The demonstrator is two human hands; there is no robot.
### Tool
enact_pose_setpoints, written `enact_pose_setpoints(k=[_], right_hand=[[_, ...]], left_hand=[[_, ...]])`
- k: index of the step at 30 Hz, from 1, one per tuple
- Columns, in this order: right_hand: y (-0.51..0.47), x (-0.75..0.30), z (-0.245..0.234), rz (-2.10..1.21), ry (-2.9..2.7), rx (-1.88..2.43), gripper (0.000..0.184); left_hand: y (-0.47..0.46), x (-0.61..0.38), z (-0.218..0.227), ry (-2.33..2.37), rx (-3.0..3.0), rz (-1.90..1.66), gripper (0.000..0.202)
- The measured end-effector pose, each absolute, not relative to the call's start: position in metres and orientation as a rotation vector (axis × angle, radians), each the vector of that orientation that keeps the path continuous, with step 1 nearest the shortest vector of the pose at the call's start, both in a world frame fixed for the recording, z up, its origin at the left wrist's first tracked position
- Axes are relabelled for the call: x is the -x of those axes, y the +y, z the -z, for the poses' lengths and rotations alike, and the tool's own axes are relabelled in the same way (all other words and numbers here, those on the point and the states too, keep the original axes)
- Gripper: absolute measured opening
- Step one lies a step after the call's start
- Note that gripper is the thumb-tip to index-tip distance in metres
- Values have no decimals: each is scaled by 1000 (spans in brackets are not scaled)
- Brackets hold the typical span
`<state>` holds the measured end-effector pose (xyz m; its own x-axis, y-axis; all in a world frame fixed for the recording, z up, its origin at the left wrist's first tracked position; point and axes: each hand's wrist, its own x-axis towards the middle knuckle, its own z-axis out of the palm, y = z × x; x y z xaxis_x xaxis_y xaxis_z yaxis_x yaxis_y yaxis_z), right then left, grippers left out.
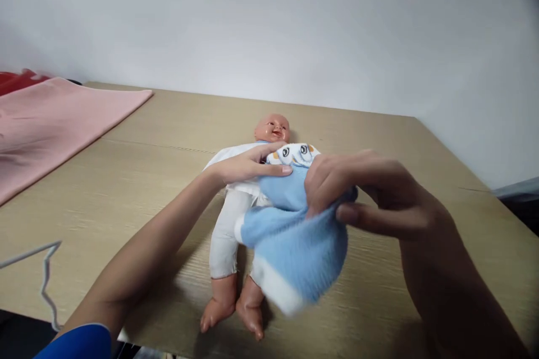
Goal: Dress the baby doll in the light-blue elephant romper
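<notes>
A baby doll (224,235) lies on its back on the table, head toward the wall and bare feet toward me. Its body and legs are covered in white cloth. Over its right side of the picture hangs a blue baby top (301,252) with white cuffs and a white patch printed with eyes. My left hand (259,164) pinches the upper part of the top above the doll's chest, thumb lying across the fabric. The fingers of my right hand (362,185) are bent into the blue cloth, gripping its edge; their tips are hidden. The top's lower end is blurred.
A pink cloth (63,123) covers the table's left side, with something red (21,81) behind it. A bent white cord (46,275) is at lower left. The wooden table (189,109) meets a pale wall (269,28). A dark object (522,205) is beyond its right edge.
</notes>
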<state>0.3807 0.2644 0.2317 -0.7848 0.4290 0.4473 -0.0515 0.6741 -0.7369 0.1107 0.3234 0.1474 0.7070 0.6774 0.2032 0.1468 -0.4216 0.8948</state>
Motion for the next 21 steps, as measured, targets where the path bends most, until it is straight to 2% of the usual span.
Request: enact_pose_setpoints(k=[2,6,8,13,18,21], right_hand=[[269,-380,-230,-990,-2378,182,18],[284,-375,-218,-672,-2126,483,36],[293,-375,-209,-617,-2076,550,43],[311,-389,-201,-1003,-2227,615,65],[313,-396,-207,-954,-2335,734,37],[310,-396,-211,-853,-2320,782,29]], left_hand=[[320,-104,-157,619,-1901,-751,55],[315,-93,-176,566,-2105,-822,42],[311,-89,-183,570,-2192,-819,37],[303,-82,-194,584,-2270,-802,32],[301,-80,-204,607,-2293,-831,44],[301,-80,-207,646,-2272,-839,43]])
